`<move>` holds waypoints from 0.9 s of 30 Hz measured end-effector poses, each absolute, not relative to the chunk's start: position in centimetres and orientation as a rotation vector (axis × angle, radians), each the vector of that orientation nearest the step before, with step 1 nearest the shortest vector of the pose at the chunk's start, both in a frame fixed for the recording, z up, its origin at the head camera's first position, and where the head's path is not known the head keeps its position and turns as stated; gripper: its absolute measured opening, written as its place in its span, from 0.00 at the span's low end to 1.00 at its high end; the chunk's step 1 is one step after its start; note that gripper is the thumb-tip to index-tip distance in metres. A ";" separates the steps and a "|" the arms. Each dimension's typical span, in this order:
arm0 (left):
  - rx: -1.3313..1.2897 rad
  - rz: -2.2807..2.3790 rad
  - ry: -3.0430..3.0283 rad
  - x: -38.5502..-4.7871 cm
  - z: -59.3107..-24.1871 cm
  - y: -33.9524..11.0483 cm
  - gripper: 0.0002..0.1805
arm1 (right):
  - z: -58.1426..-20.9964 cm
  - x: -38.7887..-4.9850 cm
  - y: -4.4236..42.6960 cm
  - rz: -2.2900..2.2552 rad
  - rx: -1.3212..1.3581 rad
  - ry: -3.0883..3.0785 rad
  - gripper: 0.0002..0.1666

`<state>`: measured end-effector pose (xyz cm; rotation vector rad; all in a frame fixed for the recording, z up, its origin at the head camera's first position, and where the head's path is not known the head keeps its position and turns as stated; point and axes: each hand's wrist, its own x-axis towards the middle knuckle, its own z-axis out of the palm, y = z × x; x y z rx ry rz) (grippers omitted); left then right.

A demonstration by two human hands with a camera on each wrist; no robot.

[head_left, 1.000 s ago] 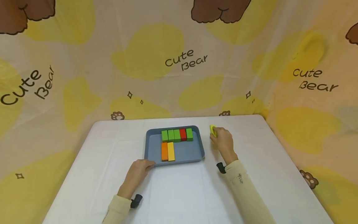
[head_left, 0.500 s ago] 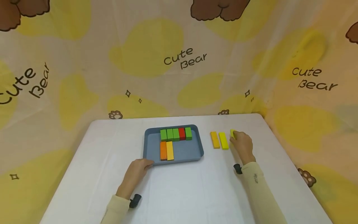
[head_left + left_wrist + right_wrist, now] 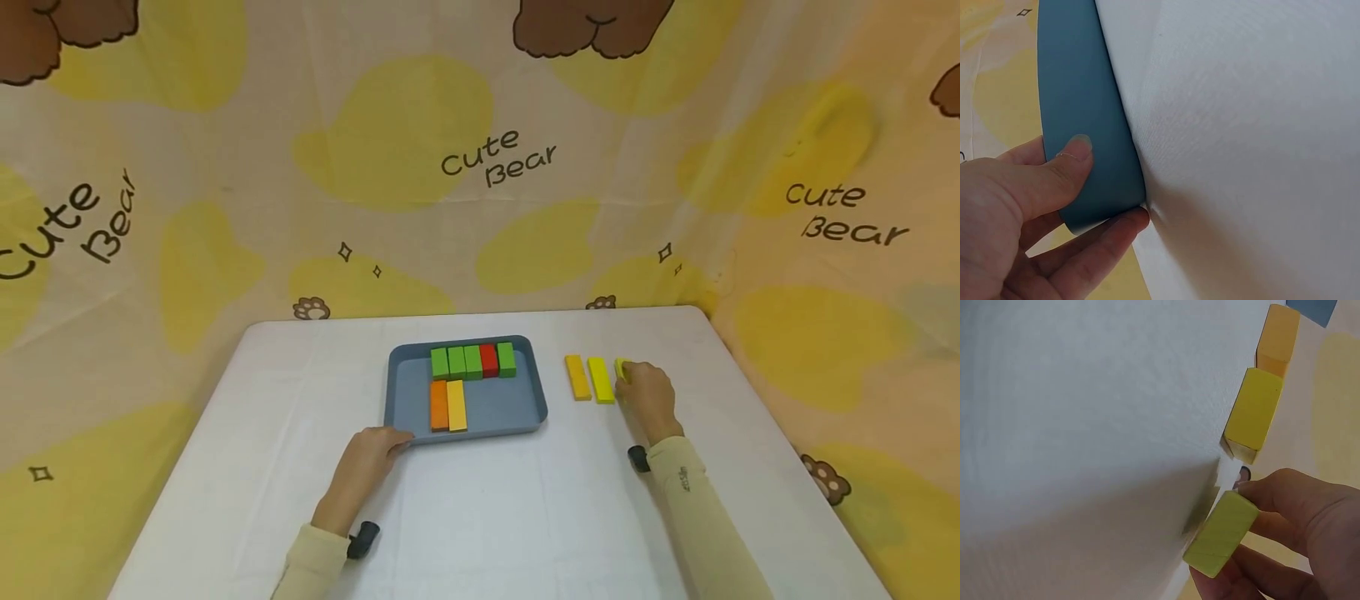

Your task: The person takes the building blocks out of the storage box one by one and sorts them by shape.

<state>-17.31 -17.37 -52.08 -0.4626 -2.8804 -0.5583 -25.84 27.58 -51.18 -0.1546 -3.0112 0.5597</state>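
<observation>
My left hand holds the near left corner of a blue-grey tray. In the left wrist view the thumb lies against the tray's wall, with fingertips at its end and underside. To the right of the tray, my right hand pinches a yellow-green block between thumb and fingers; in the head view the hand covers most of it. Left of that hand lie a bright yellow block and an orange-yellow block, side by side and slightly apart.
Along the tray's far side stand several green blocks with a red block among them. Nearer lie an orange block and a pale yellow block, touching. The white table ends at a printed cloth backdrop.
My right hand has moved right from beside the tray, where it held a yellow piece. The bright yellow and orange-yellow blocks now show on the table. The left hand stays on the tray.
</observation>
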 end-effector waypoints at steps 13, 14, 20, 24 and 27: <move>-0.467 -0.574 -2.870 -17.3 -52.2 -17.4 0.09 | -51.6 -26.2 27.4 0.449 -0.156 -3.078 0.18; -0.472 -0.571 -2.870 -17.4 -52.2 -17.4 0.09 | -51.5 -26.2 27.4 0.443 -0.160 -3.083 0.19; -0.470 -0.575 -2.864 -17.4 -52.2 -17.5 0.09 | -51.4 -26.2 27.3 0.441 -0.168 -3.089 0.22; -0.463 -0.571 -2.870 -17.4 -52.2 -17.5 0.08 | -51.5 -26.2 27.4 0.440 -0.166 -3.086 0.22; -0.463 -0.575 -2.866 -17.4 -52.3 -17.5 0.08 | -51.6 -26.1 27.4 0.443 -0.163 -3.087 0.23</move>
